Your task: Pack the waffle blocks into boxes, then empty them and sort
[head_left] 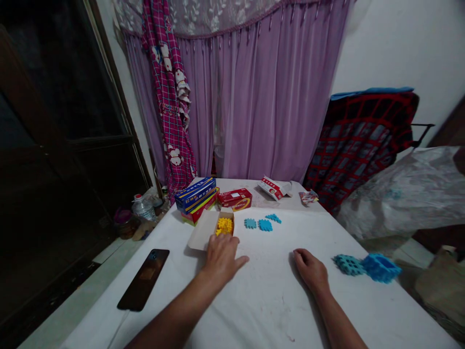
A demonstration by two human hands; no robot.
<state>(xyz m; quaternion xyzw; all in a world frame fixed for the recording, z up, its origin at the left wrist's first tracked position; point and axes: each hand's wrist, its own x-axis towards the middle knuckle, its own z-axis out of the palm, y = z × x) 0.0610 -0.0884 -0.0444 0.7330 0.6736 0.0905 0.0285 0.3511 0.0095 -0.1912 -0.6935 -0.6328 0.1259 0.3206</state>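
Whether the left hand (221, 254) pinches anything I cannot tell: its fingertips reach the near end of the open box (198, 232), close against or touching the yellow blocks (224, 225) inside. The right hand (312, 271) rests loosely curled on the white cloth (261, 295), well apart from it. Reaching for a block seems the step in hand; the next move probably calls for a light fingertip hold.

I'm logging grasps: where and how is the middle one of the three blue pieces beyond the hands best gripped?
Probably pinch the middle piece by its toothed near edge, coming from the near side: it lies flat, with the left piece close beside it and the right piece behind.
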